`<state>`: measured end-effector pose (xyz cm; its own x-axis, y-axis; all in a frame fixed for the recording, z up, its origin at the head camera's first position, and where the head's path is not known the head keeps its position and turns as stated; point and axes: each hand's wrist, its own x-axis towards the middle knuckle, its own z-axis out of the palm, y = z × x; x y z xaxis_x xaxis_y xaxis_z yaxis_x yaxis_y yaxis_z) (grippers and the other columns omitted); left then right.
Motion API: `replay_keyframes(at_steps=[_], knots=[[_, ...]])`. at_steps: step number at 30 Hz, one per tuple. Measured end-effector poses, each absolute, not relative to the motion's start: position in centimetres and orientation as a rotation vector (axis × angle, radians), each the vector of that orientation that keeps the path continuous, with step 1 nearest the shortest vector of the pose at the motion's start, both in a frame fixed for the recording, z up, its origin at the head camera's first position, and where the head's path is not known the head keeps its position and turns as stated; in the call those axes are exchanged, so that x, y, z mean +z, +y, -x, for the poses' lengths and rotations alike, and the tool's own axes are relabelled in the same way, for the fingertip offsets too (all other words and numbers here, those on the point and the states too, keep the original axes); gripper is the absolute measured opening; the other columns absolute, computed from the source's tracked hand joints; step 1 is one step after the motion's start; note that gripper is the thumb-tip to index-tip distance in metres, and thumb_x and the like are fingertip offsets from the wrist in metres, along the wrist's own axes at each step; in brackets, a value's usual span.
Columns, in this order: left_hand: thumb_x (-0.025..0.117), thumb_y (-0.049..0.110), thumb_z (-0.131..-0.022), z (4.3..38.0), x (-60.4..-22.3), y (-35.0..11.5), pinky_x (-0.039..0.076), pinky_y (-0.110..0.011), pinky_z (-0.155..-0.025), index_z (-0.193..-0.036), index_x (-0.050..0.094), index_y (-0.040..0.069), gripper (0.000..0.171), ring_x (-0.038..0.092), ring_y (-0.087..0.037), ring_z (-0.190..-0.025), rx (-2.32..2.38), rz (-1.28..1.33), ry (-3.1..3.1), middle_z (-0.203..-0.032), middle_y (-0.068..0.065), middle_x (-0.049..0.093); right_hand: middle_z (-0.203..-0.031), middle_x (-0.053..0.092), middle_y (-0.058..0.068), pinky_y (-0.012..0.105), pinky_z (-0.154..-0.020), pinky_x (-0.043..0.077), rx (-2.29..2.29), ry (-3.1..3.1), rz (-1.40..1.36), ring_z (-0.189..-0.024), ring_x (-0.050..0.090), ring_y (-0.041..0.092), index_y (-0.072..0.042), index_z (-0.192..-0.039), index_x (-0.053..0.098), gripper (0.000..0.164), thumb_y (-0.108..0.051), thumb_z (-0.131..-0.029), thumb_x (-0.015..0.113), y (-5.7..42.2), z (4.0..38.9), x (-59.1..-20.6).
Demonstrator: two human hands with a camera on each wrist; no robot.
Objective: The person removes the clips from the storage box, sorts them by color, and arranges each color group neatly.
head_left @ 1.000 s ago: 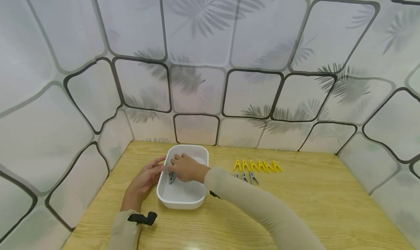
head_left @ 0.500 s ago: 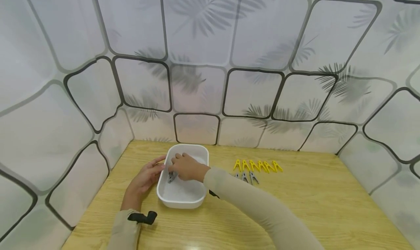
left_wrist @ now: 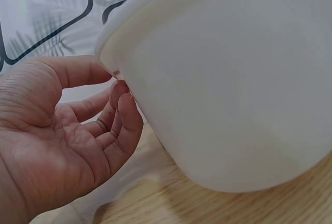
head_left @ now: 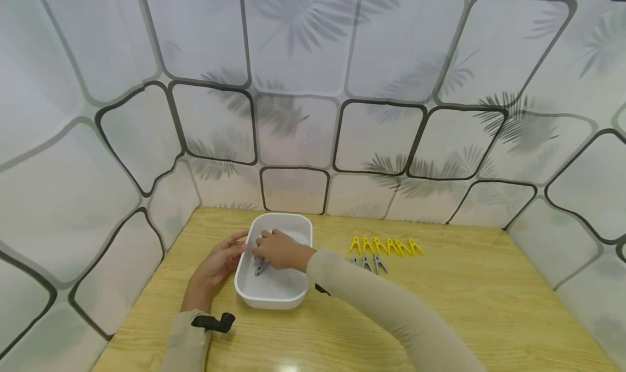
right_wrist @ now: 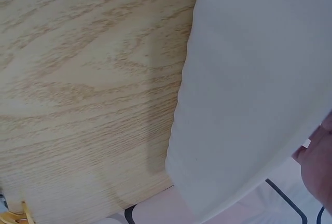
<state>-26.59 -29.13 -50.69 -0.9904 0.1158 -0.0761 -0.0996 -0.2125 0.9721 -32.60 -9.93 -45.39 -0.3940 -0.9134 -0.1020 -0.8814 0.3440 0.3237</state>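
Note:
A white plastic tub (head_left: 274,301) stands on the wooden table. My right hand (head_left: 280,251) reaches down inside it with curled fingers and pinches a grey clothespin (head_left: 261,268) near the left inner wall; the fingertips are hidden from above. In the right wrist view, part of that hand (right_wrist: 319,167) shows past the tub's rim. My left hand (head_left: 221,262) is at the tub's left side. The left wrist view shows its thumb (left_wrist: 83,71) reaching under the rim, while loosely bent fingers (left_wrist: 129,123) lie against the outer wall.
Right of the tub, several yellow clothespins (head_left: 378,246) stand in a row. In front of them are three grey clothespins (head_left: 366,262), close to my right sleeve (head_left: 362,290). A patterned curtain (head_left: 303,133) borders the wooden table (head_left: 489,296) at the back and sides.
The grey clothespin in the tub has turned, its visible end now pointing toward the lower left. My right hand has barely shifted; my left hand keeps its place at the tub.

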Motion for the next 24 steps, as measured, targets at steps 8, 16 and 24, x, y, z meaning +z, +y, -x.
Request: replay_keyframes(at_steps=[8,16,24], knots=[[0.054,0.014,-0.106,26.8,-50.7,-29.3,0.056,-0.026,-0.089,-0.159,0.029,0.003,0.06,0.067,-0.005,-0.101,2.345,-0.038,1.886,-0.11,0.01,0.068,-0.11,0.069,-0.01,0.029,-0.092,0.048,-0.459,-2.496,-1.744,-0.105,0.057,0.009,-0.024,-0.113,0.073,0.022,-0.015,-0.093,0.073,-9.7,31.9,-44.9],[0.054,0.014,-0.106,26.6,-50.7,-29.2,0.056,-0.026,-0.09,-0.159,0.028,0.003,0.06,0.067,-0.006,-0.101,2.352,-0.041,1.881,-0.111,0.009,0.068,-0.103,0.07,-0.009,0.03,-0.092,0.047,-0.394,-2.54,-1.794,-0.1,0.057,0.009,-0.021,-0.107,0.075,0.022,-0.01,-0.088,0.076,-9.5,31.5,-45.1],[0.054,0.013,-0.106,26.6,-50.8,-29.2,0.056,-0.027,-0.089,-0.158,0.03,0.004,0.058,0.067,-0.008,-0.102,2.355,-0.036,1.886,-0.112,0.007,0.068,-0.103,0.071,-0.011,0.025,-0.087,0.046,-0.357,-2.535,-1.824,-0.096,0.057,0.007,-0.022,-0.105,0.075,0.019,-0.015,-0.088,0.077,-8.9,31.2,-45.2]])
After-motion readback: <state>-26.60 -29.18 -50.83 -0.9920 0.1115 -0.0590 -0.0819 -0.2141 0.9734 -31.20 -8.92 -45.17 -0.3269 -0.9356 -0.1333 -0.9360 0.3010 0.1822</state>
